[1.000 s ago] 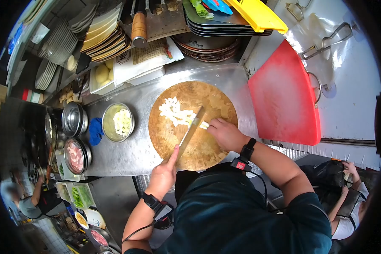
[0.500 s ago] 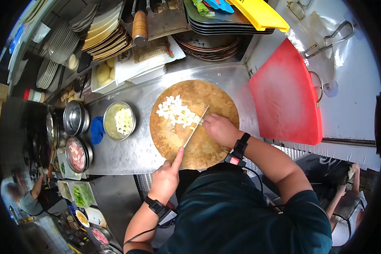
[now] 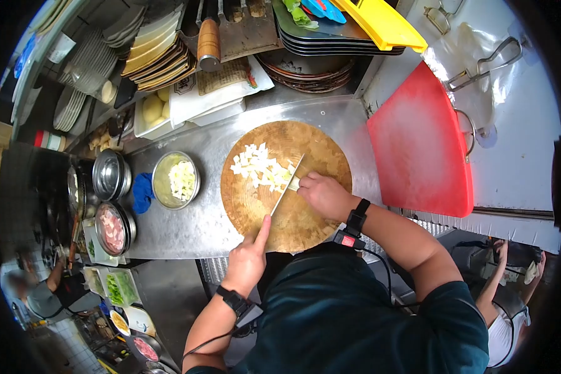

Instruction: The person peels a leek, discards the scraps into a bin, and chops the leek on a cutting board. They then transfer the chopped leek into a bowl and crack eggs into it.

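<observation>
My left hand (image 3: 248,258) is closed round the handle of a knife (image 3: 287,187), its index finger stretched along the blade. The blade stands edge-down on a round wooden chopping board (image 3: 249,215). Just right of the blade, the curled fingers of my right hand (image 3: 325,196) hold a pale white-green vegetable piece (image 3: 294,183), mostly hidden by the fingers. A loose heap of chopped white pieces (image 3: 258,165) lies left of the blade on the board. To the left, a metal bowl (image 3: 159,179) contains similar pale cut pieces.
A red cutting board (image 3: 417,143) leans at the right. Metal bowls (image 3: 112,227), one with raw meat, and a blue cloth (image 3: 143,192) lie left. Stacked plates (image 3: 159,47) and a wooden-handled tool (image 3: 209,43) sit above. Two other people (image 3: 43,293) are at the lower left and right.
The knife blade has shifted slightly left, and more of the held vegetable piece shows beside it. My right hand still grips the piece. The person at the lower right has moved their arms.
</observation>
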A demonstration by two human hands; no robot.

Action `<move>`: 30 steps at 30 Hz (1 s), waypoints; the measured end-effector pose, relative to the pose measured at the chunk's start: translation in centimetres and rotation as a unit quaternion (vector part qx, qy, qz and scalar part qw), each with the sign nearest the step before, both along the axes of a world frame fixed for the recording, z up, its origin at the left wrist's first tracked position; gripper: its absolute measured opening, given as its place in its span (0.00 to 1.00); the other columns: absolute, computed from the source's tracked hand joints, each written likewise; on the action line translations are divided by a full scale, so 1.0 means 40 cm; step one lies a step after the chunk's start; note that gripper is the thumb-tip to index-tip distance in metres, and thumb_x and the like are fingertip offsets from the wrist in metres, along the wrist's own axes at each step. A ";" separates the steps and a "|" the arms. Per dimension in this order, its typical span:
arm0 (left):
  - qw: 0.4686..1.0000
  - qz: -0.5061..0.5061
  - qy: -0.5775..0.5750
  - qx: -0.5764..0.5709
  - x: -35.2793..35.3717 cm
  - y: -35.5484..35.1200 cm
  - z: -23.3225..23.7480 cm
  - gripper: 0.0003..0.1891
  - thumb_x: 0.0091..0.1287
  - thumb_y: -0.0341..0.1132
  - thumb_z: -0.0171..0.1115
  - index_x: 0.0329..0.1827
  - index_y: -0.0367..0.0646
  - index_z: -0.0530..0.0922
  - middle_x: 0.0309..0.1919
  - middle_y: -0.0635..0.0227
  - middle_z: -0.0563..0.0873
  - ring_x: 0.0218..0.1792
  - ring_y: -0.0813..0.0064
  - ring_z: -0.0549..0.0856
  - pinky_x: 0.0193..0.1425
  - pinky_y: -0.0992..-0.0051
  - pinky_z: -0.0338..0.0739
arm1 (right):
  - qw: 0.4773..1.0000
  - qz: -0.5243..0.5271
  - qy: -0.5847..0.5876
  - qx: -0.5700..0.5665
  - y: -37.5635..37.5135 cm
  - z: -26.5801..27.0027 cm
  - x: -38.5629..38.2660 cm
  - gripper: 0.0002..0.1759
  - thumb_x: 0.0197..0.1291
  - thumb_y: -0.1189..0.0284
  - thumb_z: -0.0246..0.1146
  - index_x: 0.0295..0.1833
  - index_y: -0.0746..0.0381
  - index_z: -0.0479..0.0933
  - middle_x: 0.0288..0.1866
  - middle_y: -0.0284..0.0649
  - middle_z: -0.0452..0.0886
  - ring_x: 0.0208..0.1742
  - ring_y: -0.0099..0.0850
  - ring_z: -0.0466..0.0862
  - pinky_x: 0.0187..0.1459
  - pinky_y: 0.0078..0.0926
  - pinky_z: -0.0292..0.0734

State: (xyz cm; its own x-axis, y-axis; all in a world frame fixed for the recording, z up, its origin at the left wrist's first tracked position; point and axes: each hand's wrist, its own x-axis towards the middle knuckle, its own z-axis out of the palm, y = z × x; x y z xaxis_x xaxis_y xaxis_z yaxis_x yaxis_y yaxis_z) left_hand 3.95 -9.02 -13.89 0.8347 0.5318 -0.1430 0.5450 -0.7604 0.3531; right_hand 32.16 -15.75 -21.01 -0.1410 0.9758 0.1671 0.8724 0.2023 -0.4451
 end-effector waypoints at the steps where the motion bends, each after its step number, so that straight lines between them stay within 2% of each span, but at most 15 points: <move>1: 1.000 -0.001 0.013 -0.008 -0.012 -0.003 0.018 0.43 0.64 0.20 0.58 0.86 0.57 0.61 0.33 0.50 0.83 0.27 0.48 0.87 0.33 0.54 0.85 | 1.000 -0.002 0.000 -0.009 0.001 0.002 0.002 0.07 0.54 0.75 0.62 0.39 0.64 0.81 0.42 0.42 0.80 0.49 0.41 0.81 0.52 0.36 0.81; 3: 0.999 -0.011 0.035 -0.014 -0.030 -0.015 0.050 0.43 0.64 0.20 0.58 0.86 0.57 0.61 0.33 0.50 0.84 0.27 0.48 0.87 0.33 0.55 0.85 | 1.000 -0.006 0.003 -0.021 -0.002 -0.005 0.001 0.09 0.53 0.76 0.63 0.41 0.64 0.82 0.41 0.41 0.80 0.48 0.40 0.81 0.53 0.34 0.80; 5: 0.997 -0.019 0.069 -0.019 -0.033 -0.022 0.066 0.44 0.64 0.20 0.58 0.86 0.57 0.61 0.34 0.48 0.84 0.27 0.48 0.87 0.34 0.54 0.85 | 0.998 -0.006 0.026 0.051 0.004 -0.019 0.001 0.08 0.54 0.76 0.63 0.40 0.64 0.81 0.42 0.42 0.80 0.47 0.41 0.81 0.52 0.36 0.80; 6: 0.997 -0.020 0.070 -0.020 -0.028 -0.021 0.052 0.44 0.64 0.20 0.58 0.86 0.57 0.61 0.34 0.48 0.84 0.27 0.48 0.87 0.34 0.54 0.85 | 0.998 -0.007 0.028 0.050 0.004 -0.022 0.003 0.08 0.54 0.76 0.63 0.40 0.64 0.81 0.42 0.42 0.80 0.47 0.41 0.81 0.52 0.36 0.80; 8: 0.999 -0.019 0.039 -0.017 -0.013 -0.015 0.004 0.44 0.63 0.20 0.58 0.86 0.57 0.61 0.34 0.48 0.84 0.27 0.48 0.87 0.34 0.54 0.85 | 1.000 -0.011 0.021 -0.004 -0.008 -0.024 0.006 0.05 0.53 0.77 0.62 0.37 0.64 0.78 0.42 0.45 0.79 0.48 0.45 0.81 0.50 0.41 0.81; 11: 0.999 -0.005 0.021 -0.036 0.019 0.015 -0.024 0.45 0.62 0.20 0.59 0.86 0.57 0.61 0.35 0.48 0.84 0.28 0.48 0.87 0.35 0.54 0.85 | 0.999 -0.024 0.029 -0.028 -0.024 -0.017 0.016 0.04 0.55 0.77 0.61 0.37 0.64 0.77 0.42 0.46 0.79 0.49 0.45 0.81 0.50 0.42 0.81; 14: 1.000 -0.004 0.006 -0.026 0.007 -0.002 -0.004 0.45 0.62 0.20 0.58 0.86 0.56 0.61 0.34 0.48 0.84 0.28 0.48 0.87 0.36 0.54 0.85 | 1.000 -0.021 0.008 -0.014 -0.038 -0.030 0.023 0.04 0.60 0.75 0.63 0.39 0.63 0.79 0.42 0.44 0.80 0.45 0.45 0.81 0.49 0.40 0.80; 18: 1.000 -0.013 0.011 -0.024 -0.017 -0.019 0.058 0.46 0.61 0.19 0.60 0.86 0.57 0.61 0.32 0.50 0.83 0.28 0.47 0.87 0.34 0.55 0.84 | 0.998 -0.044 0.030 -0.014 -0.046 -0.023 0.016 0.04 0.62 0.75 0.63 0.41 0.64 0.80 0.43 0.44 0.80 0.47 0.45 0.81 0.50 0.41 0.80; 20: 0.998 -0.022 0.044 -0.038 -0.018 -0.019 0.076 0.47 0.60 0.19 0.60 0.86 0.58 0.61 0.31 0.50 0.83 0.28 0.47 0.86 0.34 0.55 0.84 | 0.998 -0.054 0.034 -0.014 -0.043 -0.016 0.016 0.05 0.61 0.73 0.60 0.38 0.64 0.77 0.42 0.45 0.80 0.48 0.45 0.81 0.51 0.42 0.81; 24: 0.996 -0.043 0.072 -0.014 0.009 -0.017 0.008 0.45 0.62 0.20 0.57 0.85 0.59 0.62 0.33 0.50 0.83 0.27 0.50 0.87 0.34 0.55 0.85 | 0.999 -0.036 0.026 0.015 -0.048 -0.012 0.017 0.05 0.63 0.74 0.59 0.39 0.64 0.78 0.42 0.45 0.80 0.48 0.45 0.82 0.51 0.41 0.80; 26: 0.998 -0.032 0.048 -0.021 0.026 -0.001 -0.014 0.46 0.61 0.19 0.58 0.85 0.60 0.62 0.33 0.49 0.83 0.28 0.49 0.88 0.34 0.55 0.85 | 0.999 -0.028 0.012 -0.037 -0.053 -0.018 0.027 0.06 0.63 0.74 0.60 0.42 0.64 0.79 0.44 0.45 0.80 0.49 0.45 0.82 0.52 0.40 0.80; 30: 0.998 -0.008 -0.035 -0.044 0.007 0.005 0.004 0.44 0.63 0.20 0.58 0.85 0.59 0.62 0.33 0.49 0.83 0.30 0.49 0.88 0.36 0.54 0.86 | 0.998 -0.027 0.061 0.010 -0.076 -0.007 0.033 0.06 0.62 0.75 0.62 0.43 0.64 0.79 0.45 0.45 0.79 0.49 0.44 0.82 0.53 0.40 0.81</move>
State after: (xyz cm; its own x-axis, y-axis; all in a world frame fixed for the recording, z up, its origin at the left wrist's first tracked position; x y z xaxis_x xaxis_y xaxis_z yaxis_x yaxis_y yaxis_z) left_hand 4.25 -8.82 -13.73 0.8525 0.5063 -0.1299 0.5049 -0.7331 0.4557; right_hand 33.49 -18.80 -21.29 -0.0669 0.9776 0.1994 0.8222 0.1672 -0.5441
